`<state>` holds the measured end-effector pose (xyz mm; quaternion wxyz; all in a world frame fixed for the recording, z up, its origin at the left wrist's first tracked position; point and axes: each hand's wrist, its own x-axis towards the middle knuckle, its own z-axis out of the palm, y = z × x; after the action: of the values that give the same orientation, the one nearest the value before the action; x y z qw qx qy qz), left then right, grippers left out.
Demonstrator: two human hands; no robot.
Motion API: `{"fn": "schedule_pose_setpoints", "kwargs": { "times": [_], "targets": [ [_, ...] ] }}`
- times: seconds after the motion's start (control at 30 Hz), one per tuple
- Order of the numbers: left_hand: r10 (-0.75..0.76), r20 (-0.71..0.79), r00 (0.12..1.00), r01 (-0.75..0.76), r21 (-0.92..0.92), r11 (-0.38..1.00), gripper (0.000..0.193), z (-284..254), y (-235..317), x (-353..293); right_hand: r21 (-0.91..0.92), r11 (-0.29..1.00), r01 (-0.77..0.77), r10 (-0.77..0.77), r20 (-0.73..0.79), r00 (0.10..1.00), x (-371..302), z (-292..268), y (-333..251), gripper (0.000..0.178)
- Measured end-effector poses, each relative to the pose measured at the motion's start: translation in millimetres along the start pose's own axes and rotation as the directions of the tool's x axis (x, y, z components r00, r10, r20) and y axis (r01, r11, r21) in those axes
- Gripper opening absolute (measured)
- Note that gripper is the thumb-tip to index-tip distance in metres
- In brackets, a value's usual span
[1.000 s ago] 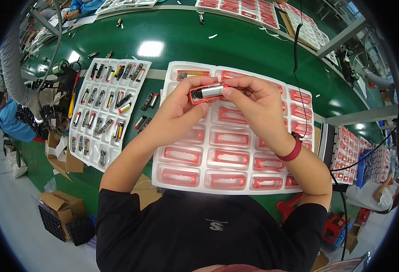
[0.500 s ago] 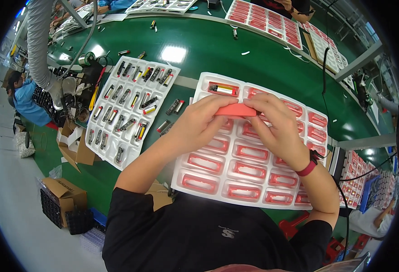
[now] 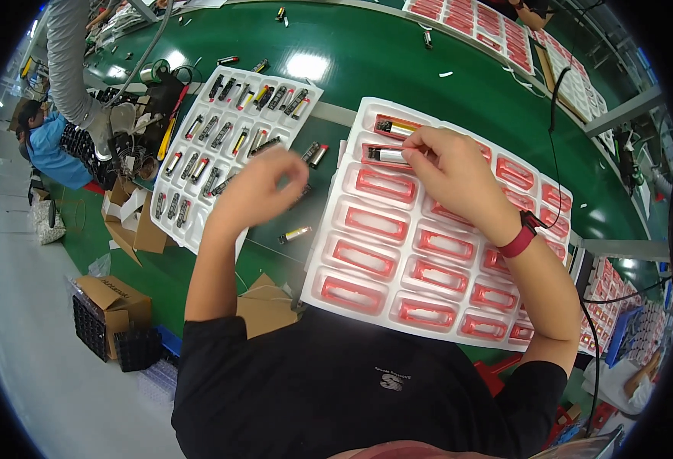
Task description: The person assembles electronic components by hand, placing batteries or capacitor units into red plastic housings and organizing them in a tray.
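Note:
My right hand reaches over the white tray of red shells, its fingertips pinched at the end of a red plastic shell. A silver battery cell with a dark circuit board lies inside that shell, which sits in a pocket of the tray. The pocket just above holds another filled red shell. Blurred by motion, my left hand hovers over the right edge of the white parts tray; its thumb and finger look curled, but whether anything is between them cannot be made out.
Loose battery assemblies lie between the two trays, one of them nearer me. A ribbed duct hangs at the left beside tools. Cardboard boxes stand on the floor. Across the green bench are more red-shell trays.
Both hands held a red shell above the tray; now a filled shell lies in the second pocket under my right hand. My left hand has moved left toward the parts tray.

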<state>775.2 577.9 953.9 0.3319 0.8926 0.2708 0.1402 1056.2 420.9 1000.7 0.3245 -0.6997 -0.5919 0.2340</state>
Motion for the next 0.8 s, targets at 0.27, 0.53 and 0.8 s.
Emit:
{"fn": "schedule_pose_setpoints", "kwargs": {
  "times": [0.27,0.53,0.8],
  "targets": [
    [-0.198,0.239,0.951,0.155,0.187,0.970,0.023,61.0,-28.0,-64.8,-0.324,0.883,0.340,-0.381,-0.070,0.922,17.0,15.5,28.1,0.014],
    [-0.108,-0.025,0.994,0.101,-0.204,0.974,0.025,13.6,21.7,-45.4,0.031,0.968,0.249,-0.246,-0.079,0.966,-19.7,-15.8,-17.9,0.020],
    [0.467,-0.187,0.864,-0.500,-0.215,0.839,0.050,28.8,135.2,35.5,0.859,0.509,-0.052,-0.032,0.080,0.996,-49.7,-25.1,-13.3,0.022]
  ]
}}
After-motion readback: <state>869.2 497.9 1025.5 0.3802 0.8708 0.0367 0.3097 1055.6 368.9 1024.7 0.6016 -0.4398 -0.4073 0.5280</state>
